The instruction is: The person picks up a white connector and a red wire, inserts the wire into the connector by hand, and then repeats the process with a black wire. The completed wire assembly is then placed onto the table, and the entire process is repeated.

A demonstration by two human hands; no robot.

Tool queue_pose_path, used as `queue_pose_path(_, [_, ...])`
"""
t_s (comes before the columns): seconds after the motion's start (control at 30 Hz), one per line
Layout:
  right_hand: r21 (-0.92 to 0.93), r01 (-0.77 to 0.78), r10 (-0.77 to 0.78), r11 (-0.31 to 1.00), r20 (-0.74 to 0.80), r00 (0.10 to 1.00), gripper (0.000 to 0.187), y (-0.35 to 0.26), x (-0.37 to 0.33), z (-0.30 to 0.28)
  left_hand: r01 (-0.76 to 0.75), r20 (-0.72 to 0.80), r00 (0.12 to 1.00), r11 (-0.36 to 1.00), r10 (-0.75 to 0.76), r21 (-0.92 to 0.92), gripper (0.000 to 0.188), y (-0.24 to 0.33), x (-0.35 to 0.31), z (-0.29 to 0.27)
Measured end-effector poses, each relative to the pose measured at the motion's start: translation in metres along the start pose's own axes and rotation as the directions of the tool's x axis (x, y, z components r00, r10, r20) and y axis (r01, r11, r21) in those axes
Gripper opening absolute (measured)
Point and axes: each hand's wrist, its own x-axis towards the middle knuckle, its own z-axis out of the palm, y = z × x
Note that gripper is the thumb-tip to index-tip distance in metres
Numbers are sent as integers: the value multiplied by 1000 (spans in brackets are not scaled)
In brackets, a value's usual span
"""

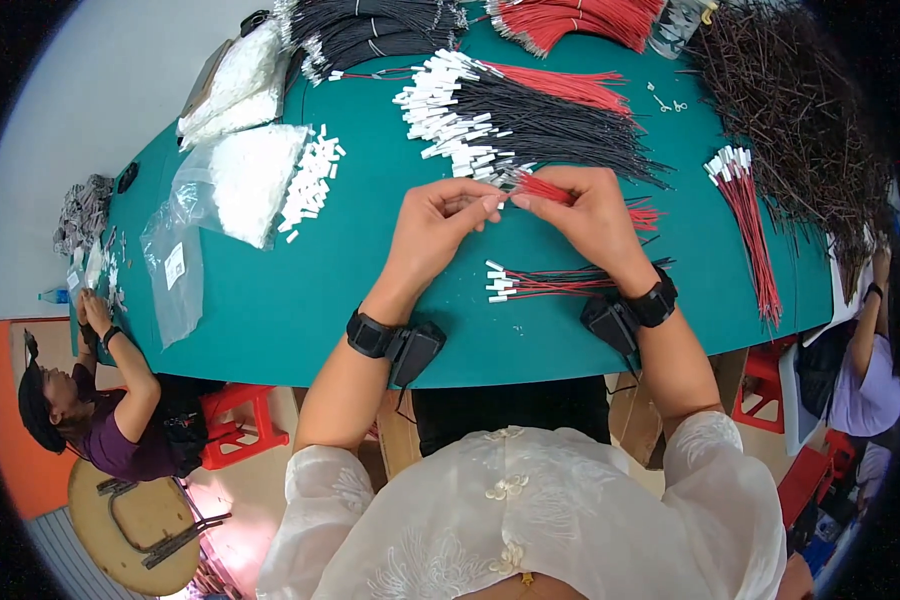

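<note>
My left hand (440,222) is closed in a pinch near the table's middle, with a small white connector housing (501,206) at its fingertips. Just right of it, my right hand (588,215) grips a bundle of red wires (544,188), whose far ends (644,214) stick out beyond the hand. The fingertips of both hands meet; whether a wire sits in the housing is too small to tell. Behind them lies a large pile of black wires (560,130) with white connectors. Nearer to me, beside my right wrist, rests a small group of red and black wires (545,283) with white connectors.
A bag of white housings (255,185) lies left, with loose ones (312,180) beside it. Black bundles (370,30) and red bundles (575,20) lie at the back. Dark brown strands (790,110) heap at right, near red wires (748,230). Another person (110,400) works at left.
</note>
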Motion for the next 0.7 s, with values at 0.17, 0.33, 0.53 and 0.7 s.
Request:
queue_pose_path(0.17, [10,96,-94,995,-101,990,17,1,-2,7,1,11,1000,1000,-1,26,18,0,-1,-1])
queue_pose_path(0.33, [-49,209,-214,977,-110,971,16,-2,-3,6,-15,7,1000,1000,15,18,17,-2,0,0])
queue_pose_path(0.53, [-112,202,-214,973,-102,972,13,-6,-1,4,-17,20,1000,1000,17,-11,17,-1,-1,4])
queue_pose_path(0.7, [-84,73,-82,994,-106,991,12,-2,0,5,-21,10,1000,997,22,-73,17,-4,1,0])
